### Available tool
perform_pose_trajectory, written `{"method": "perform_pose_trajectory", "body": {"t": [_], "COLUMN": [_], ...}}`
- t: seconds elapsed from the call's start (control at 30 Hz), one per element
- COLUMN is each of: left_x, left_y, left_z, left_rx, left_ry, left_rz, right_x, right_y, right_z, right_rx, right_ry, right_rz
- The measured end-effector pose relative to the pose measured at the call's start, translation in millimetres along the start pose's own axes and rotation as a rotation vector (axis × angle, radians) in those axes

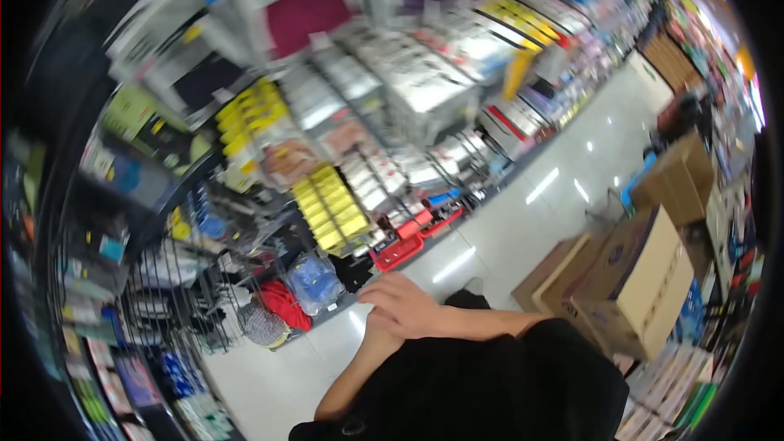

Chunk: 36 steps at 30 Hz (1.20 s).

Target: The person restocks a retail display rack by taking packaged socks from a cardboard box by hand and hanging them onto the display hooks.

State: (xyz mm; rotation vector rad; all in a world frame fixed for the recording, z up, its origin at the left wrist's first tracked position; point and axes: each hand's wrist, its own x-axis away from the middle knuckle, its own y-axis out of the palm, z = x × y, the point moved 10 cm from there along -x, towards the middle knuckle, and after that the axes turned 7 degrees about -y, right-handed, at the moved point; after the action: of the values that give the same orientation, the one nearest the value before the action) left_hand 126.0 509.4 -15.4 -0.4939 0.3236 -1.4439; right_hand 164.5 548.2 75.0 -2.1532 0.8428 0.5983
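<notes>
Two bare hands meet in front of the body in a shop aisle, holding no visible goods.
The right hand (pixel 408 309) lies across the left hand (pixel 382 330); the hands are together, though whether the fingers clamp or merely rest, I cannot tell. Nearest in view, past the fingertips, red trays (pixel 398 254) sit at the lower front edge of the shelf unit; their contents are too blurred to name. Along that same bottom edge, a clear bag (pixel 315 281) holds something blue, beside a red cloth item (pixel 286 305). Across the aisle floor (pixel 523 204), a large cardboard box (pixel 653 298) hides its contents. Keeping the elbows tucked in, as here, seems the sound way to stand between shelf and cartons.
</notes>
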Motion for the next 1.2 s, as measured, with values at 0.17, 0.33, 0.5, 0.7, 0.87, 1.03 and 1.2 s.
{"method": "perform_pose_trajectory", "body": {"t": [0.17,0.33,0.5,0.7,0.87,1.03,1.2], "left_x": [-49,-69,-78,-104,-134,-191,-260], "left_y": [116,215,289,369,442,524,609], "left_z": [47,88,129,166,215,254,307], "left_rx": [-0.027,-0.096,-0.168,-0.519,-0.314,-0.256,-0.216], "left_ry": [0.077,0.154,0.270,0.138,0.195,0.268,0.341], "left_rz": [-0.295,-0.623,-0.903,-1.331,-1.481,-1.532,-1.613], "right_x": [72,140,196,281,272,287,339], "right_y": [-42,-133,-228,-325,-389,-463,-571], "right_z": [32,60,71,99,88,132,186], "right_rx": [0.133,0.168,0.286,0.457,0.596,0.681,0.759], "right_ry": [0.074,0.263,0.388,0.595,0.559,0.616,0.777], "right_rz": [-0.118,-0.130,0.089,0.322,0.334,0.276,0.240]}}
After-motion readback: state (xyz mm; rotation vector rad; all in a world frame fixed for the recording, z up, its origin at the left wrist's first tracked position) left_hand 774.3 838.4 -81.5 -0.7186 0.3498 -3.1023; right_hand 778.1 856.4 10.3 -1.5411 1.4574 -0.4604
